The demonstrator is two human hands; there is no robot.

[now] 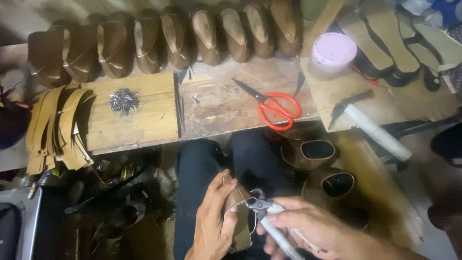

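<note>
We held a brown shoe upper on its last (239, 212) in our lap, near the lower middle of the view. Our left hand (214, 219) was wrapped around it, fingers curled against the leather. Our right hand (320, 231) was closed on the white-handled lasting pincers (263, 208), whose jaws bit the upper's edge. It seemed the pulling over was under way, not finished. At the far edge of the wooden bench (226, 103) stood a row of lasted shoes (178, 41), apparently done. A pile of tacks (123, 101), red scissors (276, 110) and a hammer (368, 123) lay on the bench; two more shoes (320, 166) waited to the right.
</note>
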